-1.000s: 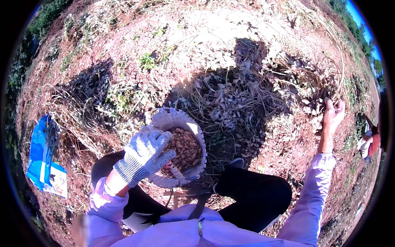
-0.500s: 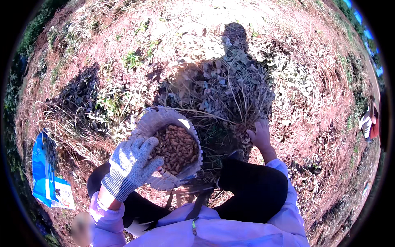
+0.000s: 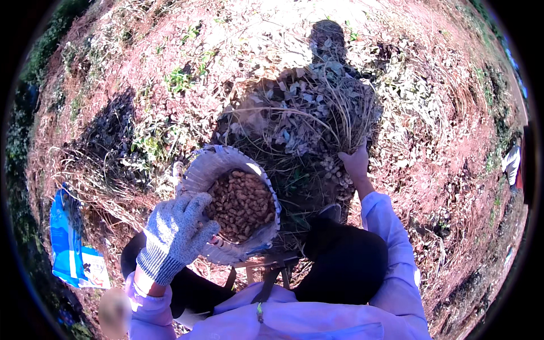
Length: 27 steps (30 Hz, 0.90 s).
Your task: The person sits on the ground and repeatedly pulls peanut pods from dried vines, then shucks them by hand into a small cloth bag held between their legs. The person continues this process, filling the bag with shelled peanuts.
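Note:
A pale woven basket stands between my knees, with many brown unshelled peanuts inside. My left hand, in a grey knit glove with bare fingertips, is closed at the basket's left edge, on its rim or handle; the glove hides the exact hold. To the right of the basket, my bare right hand is closed around the stems of a bunch of dried peanut plants. Pods hang in a cluster beside that hand, below the stems. The leafy ends point away from me.
Dry stalks and leaves cover the reddish ground all around. A blue and white plastic bag lies at the far left. Wooden slats show below the basket. Another person's pale clothing is at the far right edge.
My right hand has moved slightly away from me, and the bunch of stems has come up more upright above it. My left hand has stayed at the basket's edge.

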### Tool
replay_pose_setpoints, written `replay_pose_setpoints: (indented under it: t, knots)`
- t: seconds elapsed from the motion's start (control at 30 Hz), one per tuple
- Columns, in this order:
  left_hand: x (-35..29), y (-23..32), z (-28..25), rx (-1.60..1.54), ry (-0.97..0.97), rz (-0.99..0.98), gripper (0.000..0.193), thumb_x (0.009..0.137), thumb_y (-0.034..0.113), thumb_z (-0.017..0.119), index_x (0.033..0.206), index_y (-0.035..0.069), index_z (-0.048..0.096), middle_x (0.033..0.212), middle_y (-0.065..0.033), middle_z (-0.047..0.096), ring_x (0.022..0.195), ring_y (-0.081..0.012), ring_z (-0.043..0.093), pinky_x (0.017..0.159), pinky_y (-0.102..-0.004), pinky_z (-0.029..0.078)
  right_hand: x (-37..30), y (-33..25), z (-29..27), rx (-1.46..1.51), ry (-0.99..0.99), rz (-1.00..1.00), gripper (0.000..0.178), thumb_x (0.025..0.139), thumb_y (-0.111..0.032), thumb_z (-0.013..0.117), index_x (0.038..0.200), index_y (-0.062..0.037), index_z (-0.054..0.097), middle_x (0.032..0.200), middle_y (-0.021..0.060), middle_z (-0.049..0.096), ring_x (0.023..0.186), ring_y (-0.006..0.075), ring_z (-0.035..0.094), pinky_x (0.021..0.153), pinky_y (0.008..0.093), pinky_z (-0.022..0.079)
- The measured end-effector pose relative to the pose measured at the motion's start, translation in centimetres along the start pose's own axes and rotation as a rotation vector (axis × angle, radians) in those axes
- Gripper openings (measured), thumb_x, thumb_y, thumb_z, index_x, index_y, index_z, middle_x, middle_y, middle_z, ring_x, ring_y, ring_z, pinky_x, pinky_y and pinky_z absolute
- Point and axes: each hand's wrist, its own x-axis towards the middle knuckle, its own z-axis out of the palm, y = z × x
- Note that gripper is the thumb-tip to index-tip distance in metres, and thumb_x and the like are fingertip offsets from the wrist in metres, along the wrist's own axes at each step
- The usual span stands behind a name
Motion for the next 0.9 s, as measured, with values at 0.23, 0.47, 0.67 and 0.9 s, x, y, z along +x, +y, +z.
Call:
replay_pose_setpoints:
  t: [0.23,0.47,0.67,0.9]
  knots:
    - [-0.9,0.6,-0.9,0.074,0.006,0.006,0.050,0.074,0.028,0.068,0.114,0.003,0.052,0.095,-0.0141,0.058,0.081,-0.0313,0.059,0.070,-0.0416,0.046,2.1,-13.8,-8.4,-0.125,0.078,0.061,0.069,0.067,-0.012,0.066,0.126,0.0088,0.036,0.097,0.0258,0.059,0.088,0.0356,0.059,0.077,0.0400,0.046]
    - [-0.9,0.2,-0.4,0.056,-0.024,-0.025,0.051,0.073,0.029,0.069,0.115,0.004,0.053,0.091,-0.0122,0.058,0.080,-0.0302,0.058,0.069,-0.0409,0.045,1.6,-4.2,-1.3,-0.177,0.010,-0.252,0.076,0.067,-0.013,0.071,0.132,0.0011,0.036,0.113,0.0267,0.052,0.100,0.0397,0.054,0.085,0.0428,0.044]
    - [0.6,0.1,-0.7,0.008,-0.054,0.016,0.046,0.075,0.028,0.068,0.112,0.004,0.054,0.090,-0.0133,0.058,0.077,-0.0311,0.058,0.068,-0.0408,0.045,-2.5,4.0,1.5,-0.708,-0.151,-0.211,0.076,0.074,-0.026,0.066,0.135,0.0035,0.030,0.119,0.0268,0.047,0.107,0.0426,0.046,0.092,0.0455,0.036]
    - [-0.1,0.3,-0.9,0.036,-0.036,-0.014,0.042,0.077,0.029,0.066,0.110,0.005,0.055,0.090,-0.0126,0.059,0.073,-0.0308,0.059,0.064,-0.0407,0.046,-2.7,0.8,1.1,-0.368,0.293,-0.459,0.078,0.072,-0.022,0.065,0.133,0.0094,0.028,0.129,0.0279,0.041,0.113,0.0423,0.044,0.096,0.0453,0.035]
